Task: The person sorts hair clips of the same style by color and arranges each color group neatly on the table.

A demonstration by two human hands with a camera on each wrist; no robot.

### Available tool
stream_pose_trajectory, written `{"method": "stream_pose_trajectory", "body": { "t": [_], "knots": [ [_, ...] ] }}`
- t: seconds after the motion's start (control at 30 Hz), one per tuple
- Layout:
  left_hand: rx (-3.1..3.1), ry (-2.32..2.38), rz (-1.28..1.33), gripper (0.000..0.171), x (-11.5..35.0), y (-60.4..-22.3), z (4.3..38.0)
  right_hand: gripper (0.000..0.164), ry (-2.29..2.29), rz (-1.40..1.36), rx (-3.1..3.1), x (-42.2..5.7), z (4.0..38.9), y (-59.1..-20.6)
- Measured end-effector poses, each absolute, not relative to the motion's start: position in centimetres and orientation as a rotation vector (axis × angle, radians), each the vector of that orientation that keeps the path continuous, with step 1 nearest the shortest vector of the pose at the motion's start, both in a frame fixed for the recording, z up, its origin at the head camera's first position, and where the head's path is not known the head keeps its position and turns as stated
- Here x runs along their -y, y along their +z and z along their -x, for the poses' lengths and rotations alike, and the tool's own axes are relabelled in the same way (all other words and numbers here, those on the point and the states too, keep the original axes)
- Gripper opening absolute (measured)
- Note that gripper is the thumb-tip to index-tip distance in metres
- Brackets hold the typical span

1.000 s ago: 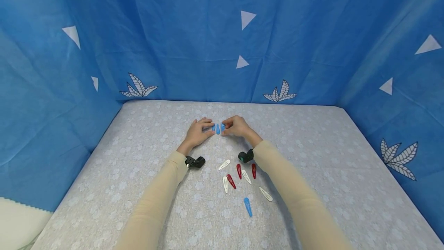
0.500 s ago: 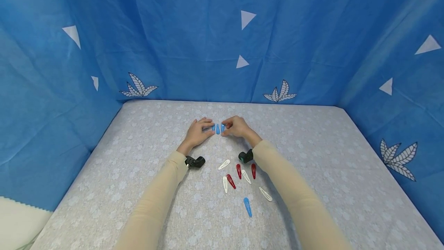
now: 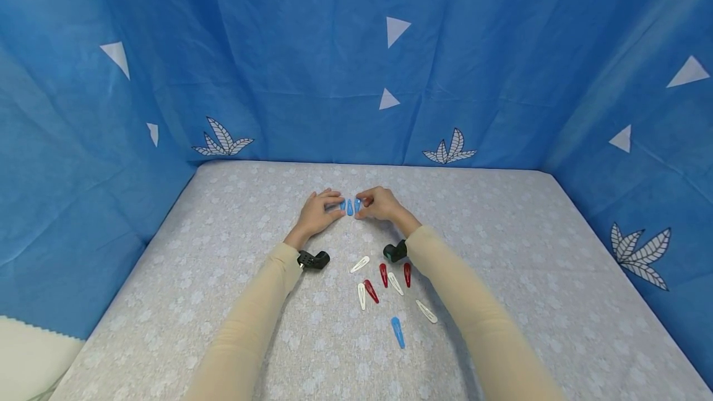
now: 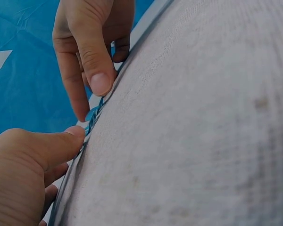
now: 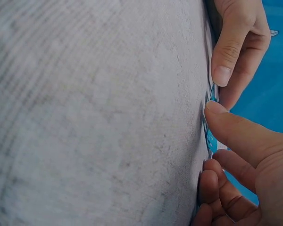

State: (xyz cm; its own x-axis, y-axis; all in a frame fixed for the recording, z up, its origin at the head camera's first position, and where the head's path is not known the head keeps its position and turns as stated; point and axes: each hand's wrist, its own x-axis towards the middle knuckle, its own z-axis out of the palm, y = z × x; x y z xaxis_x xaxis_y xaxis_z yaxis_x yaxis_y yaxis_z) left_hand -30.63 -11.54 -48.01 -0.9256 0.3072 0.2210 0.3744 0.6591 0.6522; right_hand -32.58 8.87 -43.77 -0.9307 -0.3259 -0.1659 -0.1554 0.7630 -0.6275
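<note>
Three blue hair clips lie side by side near the far part of the table in the head view. My left hand [image 3: 317, 212] pinches the left blue hair clip [image 3: 342, 205] by its ends, between thumb and index finger. On the other side, my right hand [image 3: 383, 204] pinches the right blue hair clip [image 3: 358, 205] the same way. Between them the middle blue hair clip [image 3: 350, 207] lies untouched. Both wrist views catch the clips nearly edge-on, such as the blue clip [image 5: 211, 140] by the right fingers, and partly hidden behind thumbs.
Nearer on the patterned tablecloth [image 3: 234, 246] lie several white hair clips [image 3: 361, 296], three red hair clips [image 3: 371, 291] and a fourth-row single blue clip [image 3: 398, 332]. The right forearm passes beside a white clip [image 3: 426, 311]. A blue curtain [image 3: 334, 60] borders the table behind and at the sides.
</note>
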Motion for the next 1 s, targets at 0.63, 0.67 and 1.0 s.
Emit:
{"method": "stream_pose_trajectory", "body": {
  "t": [0.63, 0.67, 1.0],
  "knots": [
    [2.778, -1.121, 0.547, 0.042, 11.3, -47.7, 30.4, 0.057, -1.215, 0.432, -2.651, -12.6, 29.9, -43.6],
    [2.776, -1.115, 0.549, 0.042, 11.3, -47.7, 30.4, 0.056, -1.234, 0.438, -2.649, -12.9, 29.5, -43.6],
    [2.777, -1.112, 0.544, 0.042, 11.4, -48.0, 30.4, 0.049, -1.350, 0.595, -2.667, -16.1, 24.1, -43.3]
  ]
}}
